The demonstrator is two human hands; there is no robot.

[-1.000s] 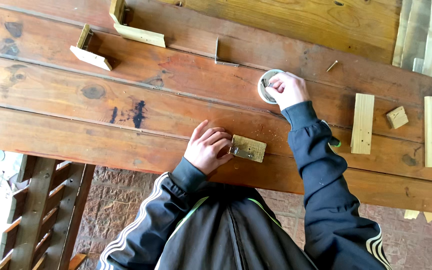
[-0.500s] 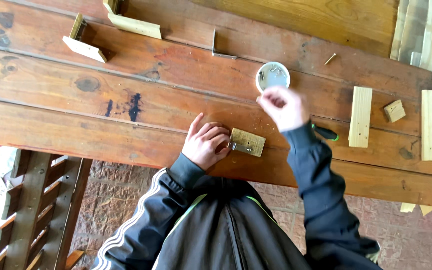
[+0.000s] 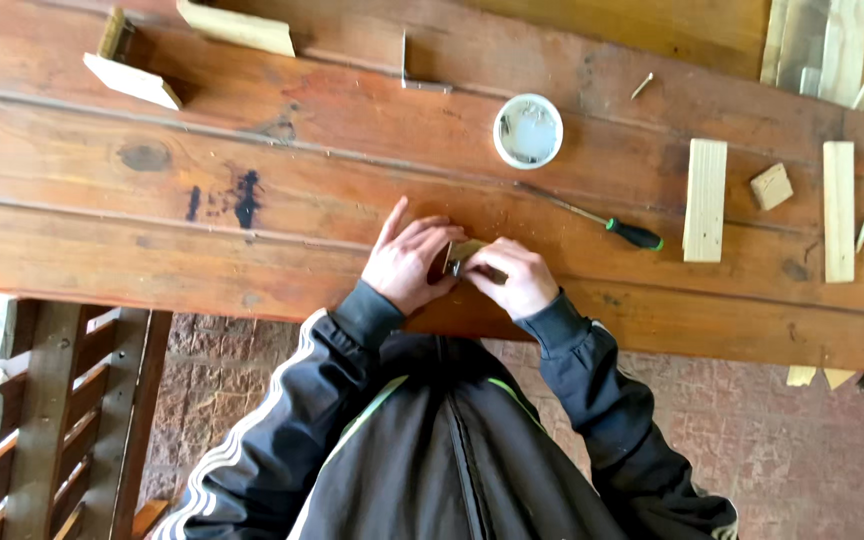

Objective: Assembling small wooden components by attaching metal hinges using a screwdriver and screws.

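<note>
We now have both hands on the small wood block [image 3: 468, 254] at the bench's [image 3: 252, 130] near edge, left hand [image 3: 410, 262] & right hand [image 3: 514, 276] fingers clamped on it, the right having left the white tub [image 3: 528, 130], w/ screwdriver [image 3: 592, 217] lying idle further right.

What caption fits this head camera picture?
Both hands, left and right, hold a small wood block on a plank table.

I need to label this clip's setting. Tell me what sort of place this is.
Probably a rough outdoor or shed woodworking spot. A plank workbench carries cut wood offcuts, a green-handled screwdriver and a small white tub, with paving below. Both hands, the left and the right, meet at a small wooden block.
</note>
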